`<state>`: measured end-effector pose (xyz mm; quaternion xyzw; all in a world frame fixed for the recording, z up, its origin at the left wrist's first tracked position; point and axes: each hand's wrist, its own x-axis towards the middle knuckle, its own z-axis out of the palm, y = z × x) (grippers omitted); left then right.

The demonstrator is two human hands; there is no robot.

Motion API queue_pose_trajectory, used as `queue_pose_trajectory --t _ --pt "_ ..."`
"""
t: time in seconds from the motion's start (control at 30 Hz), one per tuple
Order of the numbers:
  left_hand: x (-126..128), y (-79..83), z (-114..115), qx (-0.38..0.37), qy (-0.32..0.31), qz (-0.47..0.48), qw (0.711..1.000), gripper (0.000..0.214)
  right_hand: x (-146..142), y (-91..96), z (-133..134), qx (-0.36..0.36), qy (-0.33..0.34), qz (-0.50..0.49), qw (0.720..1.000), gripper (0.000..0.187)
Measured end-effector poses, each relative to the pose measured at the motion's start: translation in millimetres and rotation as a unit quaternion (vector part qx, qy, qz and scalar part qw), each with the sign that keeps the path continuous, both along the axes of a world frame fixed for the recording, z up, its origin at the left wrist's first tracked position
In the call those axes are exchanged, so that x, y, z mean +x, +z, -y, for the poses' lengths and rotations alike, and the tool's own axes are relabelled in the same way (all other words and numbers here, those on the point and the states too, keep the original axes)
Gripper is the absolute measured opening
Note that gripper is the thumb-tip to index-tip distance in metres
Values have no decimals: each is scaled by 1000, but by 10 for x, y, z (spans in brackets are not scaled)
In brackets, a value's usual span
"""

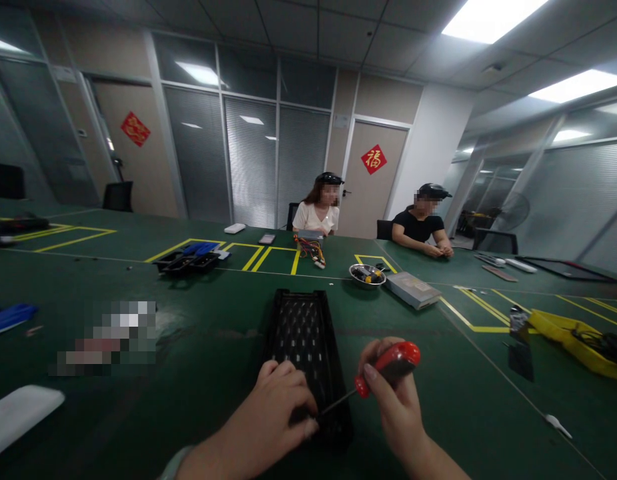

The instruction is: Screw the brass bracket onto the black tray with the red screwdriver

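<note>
On the green table (198,347), left hand (281,413) presses the black tray (301,327) (probably steadying it), right hand (396,400) gripping a red-handled screwdriver (383,370).

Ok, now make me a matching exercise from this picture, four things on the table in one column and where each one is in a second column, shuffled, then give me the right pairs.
Things:
1. screwdriver
2. black perforated panel
3. metal bowl
4. yellow tray

Places:
A. far out on the right side of the table
B. held in the right hand
C. lying under the left hand
D. past the far end of the panel, beside a grey box

Pairs: 1-B, 2-C, 3-D, 4-A
</note>
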<state>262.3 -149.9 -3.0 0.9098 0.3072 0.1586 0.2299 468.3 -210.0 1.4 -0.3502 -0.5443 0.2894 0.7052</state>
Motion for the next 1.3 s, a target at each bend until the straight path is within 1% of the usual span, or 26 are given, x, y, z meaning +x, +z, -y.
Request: queue_pose_trajectory --t 0.1,0.3,0.47,0.6,0.77,0.87,0.93,1.0,1.07,1.17,1.3 --pt "-4 16 20 -2 3 1 1000 12 -5 -11 1 -7 9 19 1000 17" --pt "-4 4 23 -4 0 4 1000 12 10 29 9 9 28 14 999 23" --pt "-9 19 31 -8 -2 11 1000 15 12 31 12 1 43 12 999 21" --pt "-21 10 32 -11 -8 14 1000 14 38 46 2 12 17 -8 1000 18" --pt "-31 -7 15 -13 -5 13 1000 12 108 132 -35 52 -42 -119 991 18" --pt "-33 -2 13 -15 -7 15 1000 12 131 155 -67 47 -62 -153 985 18" --pt "-31 9 16 -16 -8 17 1000 12 131 140 -94 37 -83 -152 984 18" --pt "-29 25 23 -17 -7 18 1000 13 125 106 -127 28 -111 -128 985 20" --pt "-27 43 31 -19 -4 18 1000 14 122 63 -162 11 -121 -82 989 21" --pt "-29 58 35 -14 0 22 1000 14 117 1 -204 -8 -111 17 994 23" --pt "-32 48 22 0 5 33 999 11 93 -56 -213 -8 -77 151 985 12"
